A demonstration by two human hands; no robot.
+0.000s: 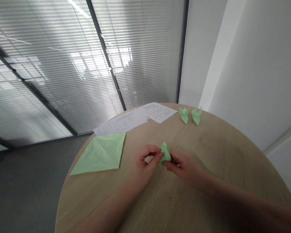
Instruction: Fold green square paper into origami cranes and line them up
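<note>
A small folded piece of green paper [166, 154] is held between both hands, its pointed tip facing away from me. My left hand [145, 160] pinches its left side between thumb and fingers. On the other side, my right hand [183, 164] grips the lower right edge, thumb in front. The fingers cover part of the folds. To the left lies a flat stack of creased green paper sheets [102, 152]. Two finished-looking green origami figures with pointed tips, a left one [184, 115] and a right one [196, 116], stand at the back right.
Printed white sheets [157, 112] overlap along the far edge of the round wooden table [223, 152]. Beyond it stands a glass partition with blinds [147, 64]. A white wall [262, 74] rises on the right, and grey floor [26, 184] shows at the left.
</note>
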